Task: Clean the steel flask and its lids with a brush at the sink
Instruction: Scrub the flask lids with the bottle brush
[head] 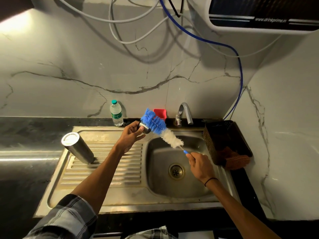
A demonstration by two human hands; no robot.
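Left hand grips a steel lid, right hand pinches the brush handle. Brush runs diagonally, bristles far-left over the sink basin's left rim; flask stands well left.

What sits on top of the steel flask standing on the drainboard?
A white inner lid closes the mouth of the steel flask. The flask's inside cannot be seen because that lid covers it.

I read "www.drinkprime.in" on the dark front of the water purifier up on the wall. The plastic bottle bears a green label, its lettering too blurred to make out.
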